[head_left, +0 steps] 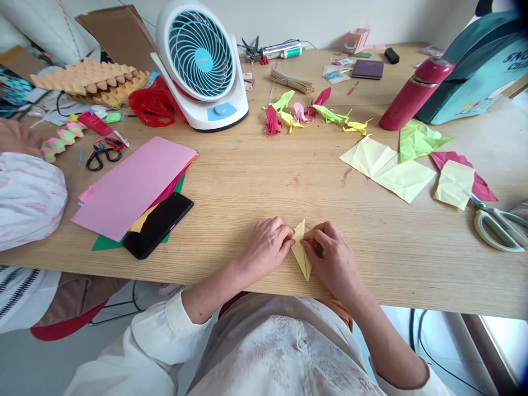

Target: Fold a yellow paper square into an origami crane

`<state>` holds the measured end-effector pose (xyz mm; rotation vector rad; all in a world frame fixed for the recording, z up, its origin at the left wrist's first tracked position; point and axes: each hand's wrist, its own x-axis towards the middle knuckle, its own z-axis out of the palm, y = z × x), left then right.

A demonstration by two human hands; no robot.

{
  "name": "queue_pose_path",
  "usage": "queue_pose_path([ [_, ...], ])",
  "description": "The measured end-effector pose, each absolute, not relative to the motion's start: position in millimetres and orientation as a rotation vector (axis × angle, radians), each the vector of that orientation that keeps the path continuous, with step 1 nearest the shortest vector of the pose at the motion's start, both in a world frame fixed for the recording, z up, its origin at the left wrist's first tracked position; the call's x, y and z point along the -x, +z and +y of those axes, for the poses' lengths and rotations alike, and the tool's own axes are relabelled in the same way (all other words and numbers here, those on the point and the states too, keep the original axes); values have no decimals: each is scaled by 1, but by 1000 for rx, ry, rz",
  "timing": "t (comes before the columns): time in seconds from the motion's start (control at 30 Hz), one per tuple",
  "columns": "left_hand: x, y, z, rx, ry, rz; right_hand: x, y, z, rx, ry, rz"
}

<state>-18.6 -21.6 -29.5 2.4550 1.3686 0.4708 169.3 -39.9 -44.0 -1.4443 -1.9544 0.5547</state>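
Here the left hand (266, 245) and the right hand (332, 256) each pinch one folded yellow paper (301, 256) between closed fingertips, one on either side of it. The pointed piece lies flat on the table (247, 181) at its near edge, well in front of the fan (202, 63) and a little to the fan's right. One black phone (159, 224) lies in front of the fan, just to its left, on one stack of coloured sheets (132, 184) topped with pink. Right of the fan sit seven small folded figures (291, 120), as far as can be counted. Farther right of the fan lie four creased sheets (388, 168) and one red bottle (412, 93). There are two pairs of scissors: black-handled scissors (101, 154) left of the fan and pale-handled scissors (499, 225) far to its right.
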Motion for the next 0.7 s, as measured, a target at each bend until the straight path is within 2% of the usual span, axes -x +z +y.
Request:
queue_pose_path([
  [0.7,18,-16,-3,-2495,188,1324,-165,-44,-38,1511,436,-1944],
])
